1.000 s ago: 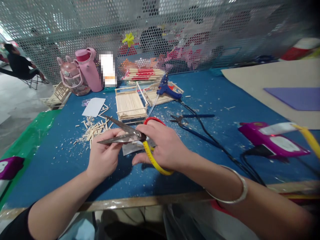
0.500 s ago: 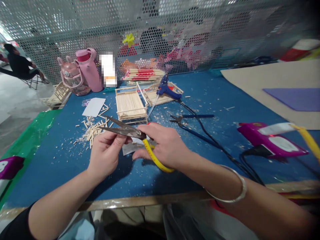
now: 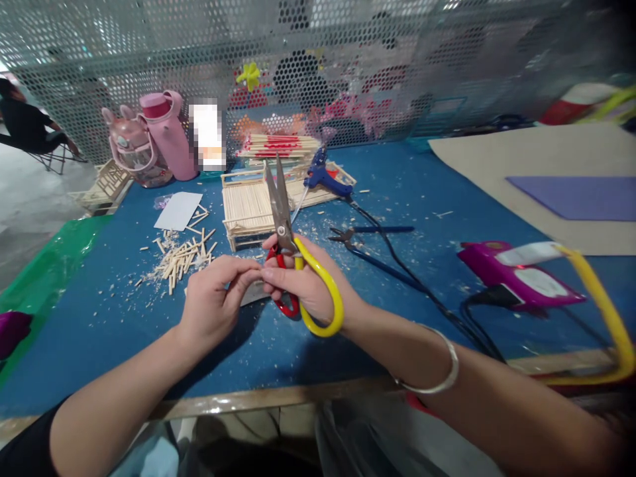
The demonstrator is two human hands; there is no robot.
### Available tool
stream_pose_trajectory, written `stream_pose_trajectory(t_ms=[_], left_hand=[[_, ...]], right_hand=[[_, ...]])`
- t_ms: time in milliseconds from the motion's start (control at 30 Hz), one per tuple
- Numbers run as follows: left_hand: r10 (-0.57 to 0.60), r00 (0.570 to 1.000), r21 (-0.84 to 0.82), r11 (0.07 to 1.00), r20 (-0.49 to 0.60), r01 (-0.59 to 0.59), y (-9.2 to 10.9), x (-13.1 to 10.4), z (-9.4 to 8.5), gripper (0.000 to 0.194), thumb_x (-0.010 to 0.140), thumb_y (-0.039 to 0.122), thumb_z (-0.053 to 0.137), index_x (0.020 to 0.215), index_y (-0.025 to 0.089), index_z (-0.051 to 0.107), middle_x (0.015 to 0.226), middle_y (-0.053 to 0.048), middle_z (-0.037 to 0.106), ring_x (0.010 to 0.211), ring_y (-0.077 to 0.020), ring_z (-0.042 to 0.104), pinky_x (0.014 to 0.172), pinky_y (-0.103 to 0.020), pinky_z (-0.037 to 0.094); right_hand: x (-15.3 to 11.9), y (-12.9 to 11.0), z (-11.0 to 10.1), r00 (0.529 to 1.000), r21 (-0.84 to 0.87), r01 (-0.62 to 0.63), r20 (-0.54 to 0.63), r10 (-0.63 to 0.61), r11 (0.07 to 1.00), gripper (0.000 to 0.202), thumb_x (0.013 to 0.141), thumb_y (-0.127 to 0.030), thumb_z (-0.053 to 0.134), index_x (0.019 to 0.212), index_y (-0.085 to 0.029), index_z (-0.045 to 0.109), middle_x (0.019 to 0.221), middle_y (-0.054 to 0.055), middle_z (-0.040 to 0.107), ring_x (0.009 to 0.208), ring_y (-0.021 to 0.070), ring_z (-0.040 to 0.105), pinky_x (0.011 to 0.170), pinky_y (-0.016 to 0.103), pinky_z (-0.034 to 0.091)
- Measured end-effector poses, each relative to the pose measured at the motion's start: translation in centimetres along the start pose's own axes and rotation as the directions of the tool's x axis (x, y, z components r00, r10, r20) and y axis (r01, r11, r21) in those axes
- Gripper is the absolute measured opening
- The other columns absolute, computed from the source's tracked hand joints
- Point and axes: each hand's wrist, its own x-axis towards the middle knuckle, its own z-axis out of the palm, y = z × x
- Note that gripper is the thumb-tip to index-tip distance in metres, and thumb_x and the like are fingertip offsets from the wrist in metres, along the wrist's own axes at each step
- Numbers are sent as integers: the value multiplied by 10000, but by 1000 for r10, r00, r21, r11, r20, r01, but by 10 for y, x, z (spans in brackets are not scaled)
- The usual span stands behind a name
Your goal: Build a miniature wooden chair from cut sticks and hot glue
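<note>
Scissors with one red and one yellow handle rest in my right hand, blades upward and slightly apart. Its thumb and fingertips meet those of my left hand, which is pinched closed; whatever lies between the fingertips is too small to make out. Behind the blades stands a small frame of light wooden sticks. A heap of short cut sticks lies left of it, beside a white card.
Blue-handled pliers and a blue glue gun lie beyond my hands. A purple device sits at the right. Pink bottles stand at the back left, by a mesh screen. A person sits far left.
The scissors have swung from pointing left to pointing up, away from my left hand's fingers. My two hands' fingertips have come together. The view has shifted slightly.
</note>
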Motion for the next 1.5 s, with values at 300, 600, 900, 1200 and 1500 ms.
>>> stream_pose_trajectory(t_ms=[300, 600, 900, 1200, 1500], left_hand=[[-431, 887, -569, 692, 168, 444, -4, -3, 11, 115, 771, 326, 692, 819, 239, 750, 776, -2, 690, 736, -116, 617, 733, -237, 482], [-265, 947, -528, 786, 182, 321, -3, -1, 8, 177, 812, 250, 644, 962, 270, 736, 811, -26, 637, 812, -145, 598, 794, -297, 485], [172, 985, 223, 959, 28, -174, -2, -3, 0, 280, 836, 102, 549, 1037, 222, 704, 841, -45, 639, 766, -130, 580, 678, -232, 474], [126, 987, 77, 990, -104, -118, 6, 0, 0, 108, 806, 166, 635, 866, 189, 722, 793, -37, 706, 726, -126, 626, 691, -233, 490], [-493, 870, -639, 663, 18, 389, -3, 7, 0, 208, 709, 375, 737, 736, 174, 693, 652, 2, 665, 577, -91, 573, 597, -213, 495]], right_hand=[[-1, 5, 4, 1000, 164, 6, 24, -11, 986, 379, 655, -252, 705, 952, -216, 472, 561, -92, 565, 428, 40, 495, 389, 131, 393], [-1, 2, 3, 1000, 121, 2, -10, -1, 993, 385, 672, -237, 658, 1006, -212, 468, 521, -104, 552, 365, 35, 420, 340, 132, 349], [-2, 3, 3, 998, 145, 30, -51, -23, 989, 490, 614, -296, 751, 1006, -215, 469, 603, -99, 564, 393, 28, 438, 357, 141, 347], [-3, 0, 2, 997, 48, 76, -22, -75, 996, 475, 650, -327, 738, 1027, -227, 467, 659, -83, 528, 470, 52, 471, 430, 187, 383], [3, -1, -17, 836, -713, 508, 273, -476, 484, 553, 656, -493, 734, 1072, -194, 525, 977, 63, 586, 861, 191, 538, 770, 350, 445]])
